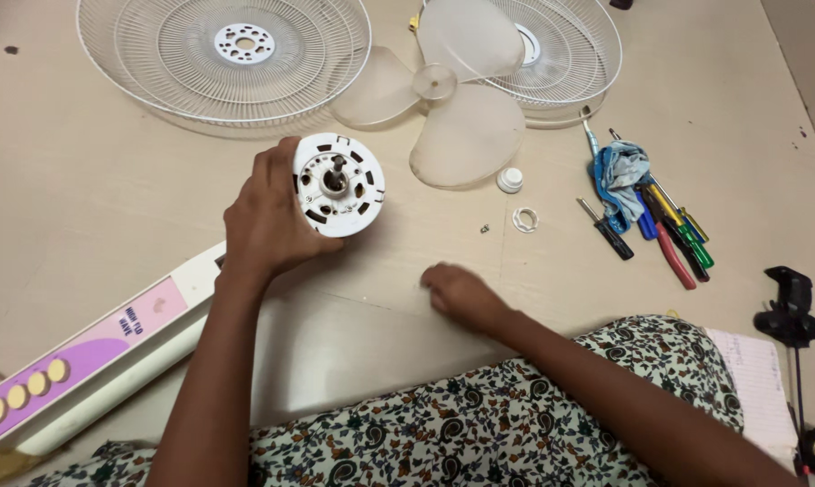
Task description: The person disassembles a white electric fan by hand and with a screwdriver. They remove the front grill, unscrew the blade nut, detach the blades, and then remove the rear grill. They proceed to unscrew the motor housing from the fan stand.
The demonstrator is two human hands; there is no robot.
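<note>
My left hand (267, 216) grips a white round fan motor housing (340, 185), front face up, with a metal shaft in its middle. The housing joins a white fan body with a pink and purple control panel (73, 361) that lies to the lower left. My right hand (461, 293) rests on the beige floor with its fingers curled down on a spot of the floor; whether it holds something small is hidden. A tiny screw (484, 228) and a white ring (524, 219) lie a little beyond that hand.
Two white wire fan guards (218, 59) (574, 54) and a translucent three-blade fan blade (443, 90) lie at the top. A white cap (509, 180), several screwdrivers and pliers with a blue cloth (646, 212), a notebook (755, 383) and a black stand (791, 307) are on the right.
</note>
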